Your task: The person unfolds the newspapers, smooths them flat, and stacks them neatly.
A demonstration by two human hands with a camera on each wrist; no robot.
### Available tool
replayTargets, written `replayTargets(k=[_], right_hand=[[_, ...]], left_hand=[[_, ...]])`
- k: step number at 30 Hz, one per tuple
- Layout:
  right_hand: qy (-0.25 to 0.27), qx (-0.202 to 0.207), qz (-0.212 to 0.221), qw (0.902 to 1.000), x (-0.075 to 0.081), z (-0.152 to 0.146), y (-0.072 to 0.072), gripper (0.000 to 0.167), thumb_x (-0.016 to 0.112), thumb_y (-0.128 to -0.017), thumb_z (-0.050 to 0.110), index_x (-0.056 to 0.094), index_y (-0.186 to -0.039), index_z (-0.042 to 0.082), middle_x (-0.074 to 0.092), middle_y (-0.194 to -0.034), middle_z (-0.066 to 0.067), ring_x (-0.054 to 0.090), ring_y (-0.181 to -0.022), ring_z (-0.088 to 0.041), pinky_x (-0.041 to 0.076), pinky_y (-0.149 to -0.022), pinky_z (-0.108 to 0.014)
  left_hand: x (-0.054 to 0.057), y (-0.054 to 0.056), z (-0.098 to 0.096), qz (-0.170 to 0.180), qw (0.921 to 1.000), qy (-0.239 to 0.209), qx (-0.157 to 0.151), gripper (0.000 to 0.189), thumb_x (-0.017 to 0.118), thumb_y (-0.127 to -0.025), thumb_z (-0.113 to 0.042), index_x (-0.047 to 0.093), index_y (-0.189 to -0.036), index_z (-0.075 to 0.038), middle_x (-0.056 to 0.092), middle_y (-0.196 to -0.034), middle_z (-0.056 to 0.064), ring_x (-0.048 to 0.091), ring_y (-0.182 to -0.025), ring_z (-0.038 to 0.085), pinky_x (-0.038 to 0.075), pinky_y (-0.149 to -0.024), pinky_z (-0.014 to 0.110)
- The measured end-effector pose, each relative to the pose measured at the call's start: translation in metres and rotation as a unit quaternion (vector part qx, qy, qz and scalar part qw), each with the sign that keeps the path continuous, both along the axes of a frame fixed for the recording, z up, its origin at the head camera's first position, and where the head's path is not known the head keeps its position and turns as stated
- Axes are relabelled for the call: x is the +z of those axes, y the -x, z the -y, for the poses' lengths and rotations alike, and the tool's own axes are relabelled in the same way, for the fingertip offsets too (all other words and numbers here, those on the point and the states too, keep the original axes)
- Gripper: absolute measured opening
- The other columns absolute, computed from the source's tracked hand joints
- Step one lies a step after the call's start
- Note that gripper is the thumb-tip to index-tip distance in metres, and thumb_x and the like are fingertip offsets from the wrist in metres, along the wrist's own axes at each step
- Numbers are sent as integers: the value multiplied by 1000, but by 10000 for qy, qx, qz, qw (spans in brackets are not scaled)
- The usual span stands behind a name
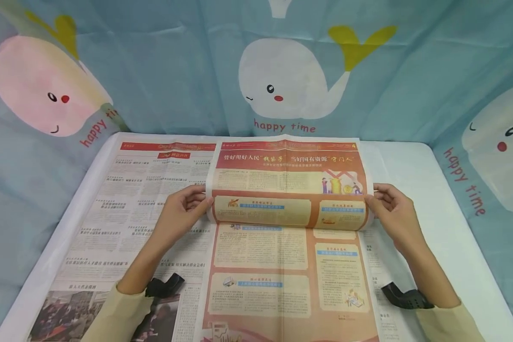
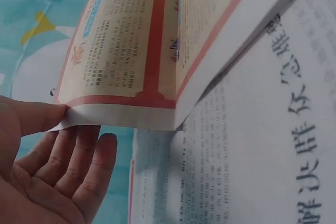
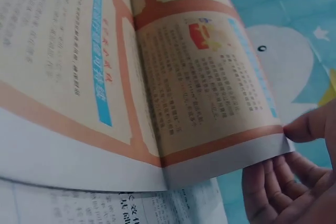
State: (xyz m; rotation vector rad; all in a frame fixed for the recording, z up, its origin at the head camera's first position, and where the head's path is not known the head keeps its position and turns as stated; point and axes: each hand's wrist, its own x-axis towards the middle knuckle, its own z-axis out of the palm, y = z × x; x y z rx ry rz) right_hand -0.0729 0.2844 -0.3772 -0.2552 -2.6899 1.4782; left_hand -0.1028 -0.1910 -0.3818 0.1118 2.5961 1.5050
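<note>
The newspaper fold (image 1: pixel 262 209) lies from nine to three o'clock, the left hand (image 1: pixel 188 205) and right hand (image 1: pixel 394 210) pinching its opposite ends.

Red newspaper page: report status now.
Left hand, right hand pinch opposite side edges of red newspaper page. Raised in a fold between them. No obstruction visible.

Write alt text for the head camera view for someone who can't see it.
A left hand and a right hand pinch opposite edges of a red-and-cream newspaper page bent crosswise. More newsprint lies beside it on a white table, before blue cloth printed with whales.
</note>
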Motion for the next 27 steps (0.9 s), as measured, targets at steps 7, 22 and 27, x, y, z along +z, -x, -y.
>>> replayTargets(k=[7,22,27], right_hand=[[453,309,996,9935,-1,-12,12,56,63,-106,32,50,-146,-6,62,-99,25,62,-88,8,58,-72,-18],[161,412,1150,9924,-12,-11,17,69,72,-102,33,47,-152,-7,63,-100,11,62,-80,5,57,-69,-19],[-400,143,855,9954,-16,-5,15,62,74,-100,29,55,-146,-8,68,-109,-12,59,-77,5,53,-65,-16]], left_hand=[[-6,7,-3,355,9993,-36,86,51,71,-103,-30,62,-144,-1,75,-120,20,72,-92,8,61,-77,19],[-17,16,-8,397,9989,215,-84,55,72,-103,-23,56,-149,2,74,-116,23,72,-81,15,55,-69,19],[-19,15,-11,422,9969,530,-401,60,73,-101,-25,54,-150,3,75,-110,20,69,-76,13,53,-68,22]])
